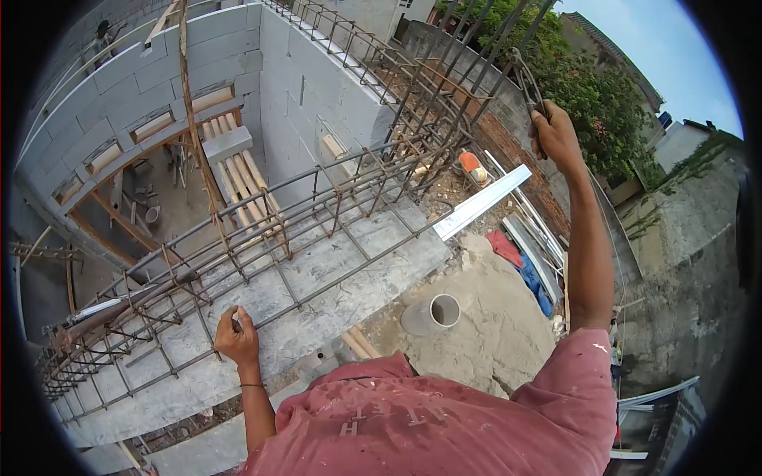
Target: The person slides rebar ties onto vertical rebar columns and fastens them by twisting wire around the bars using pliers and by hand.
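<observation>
While the right hand (556,139) grips the pincers (526,78), raised past the right end of the rebar cage (298,305), the left hand (237,339), well apart from it, curls at the cage's near edge, though whether it holds anything I cannot tell.

Your head-worn view: facing forward and steeply down
The camera looks from above your shirt (413,420), very close at the bottom edge; your left hand (237,339) and right hand (558,136) show near, the rebar cage (298,305) ahead, block walls (325,87) farther off at upper left, sky (683,51) at upper right, all within a round, black-cornered frame.
</observation>
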The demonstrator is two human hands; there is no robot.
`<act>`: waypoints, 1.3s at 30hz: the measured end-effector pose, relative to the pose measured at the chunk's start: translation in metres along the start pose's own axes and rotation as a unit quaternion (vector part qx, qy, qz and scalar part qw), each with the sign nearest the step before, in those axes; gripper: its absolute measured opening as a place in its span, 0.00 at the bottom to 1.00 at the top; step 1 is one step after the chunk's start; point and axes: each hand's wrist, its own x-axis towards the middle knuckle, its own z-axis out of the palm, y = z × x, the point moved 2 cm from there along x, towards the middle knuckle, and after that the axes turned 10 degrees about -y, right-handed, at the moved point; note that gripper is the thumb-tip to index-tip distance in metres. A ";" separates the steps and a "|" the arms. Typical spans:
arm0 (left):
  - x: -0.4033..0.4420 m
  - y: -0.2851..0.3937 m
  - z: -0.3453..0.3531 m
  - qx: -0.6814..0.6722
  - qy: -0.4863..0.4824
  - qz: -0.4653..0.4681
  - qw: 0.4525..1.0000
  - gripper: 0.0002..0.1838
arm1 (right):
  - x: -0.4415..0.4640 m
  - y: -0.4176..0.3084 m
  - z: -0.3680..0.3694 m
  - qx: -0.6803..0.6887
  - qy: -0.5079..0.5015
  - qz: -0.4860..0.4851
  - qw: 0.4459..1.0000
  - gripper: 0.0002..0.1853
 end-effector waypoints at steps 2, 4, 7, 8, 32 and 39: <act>-0.001 0.002 -0.003 -0.007 0.002 -0.002 1.000 0.06 | 0.014 0.025 0.021 -0.058 -0.052 0.050 0.996 0.13; 0.002 0.004 -0.001 -0.014 0.006 -0.005 1.000 0.06 | 0.007 0.010 0.010 0.012 -0.031 0.054 0.998 0.12; 0.000 0.002 -0.002 0.003 0.003 0.006 1.000 0.07 | 0.008 0.003 0.005 -0.020 0.105 -0.017 0.994 0.11; 0.000 0.002 -0.002 0.007 -0.007 0.002 1.000 0.06 | 0.009 0.006 0.005 -0.018 0.105 -0.015 0.994 0.11; 0.002 0.006 -0.006 0.009 -0.009 0.010 1.000 0.04 | 0.026 0.026 0.016 -0.049 -0.101 0.012 0.994 0.11; 0.000 0.001 -0.001 0.006 0.023 0.040 0.999 0.06 | 0.048 -0.023 -0.015 0.057 -0.048 -0.002 0.997 0.05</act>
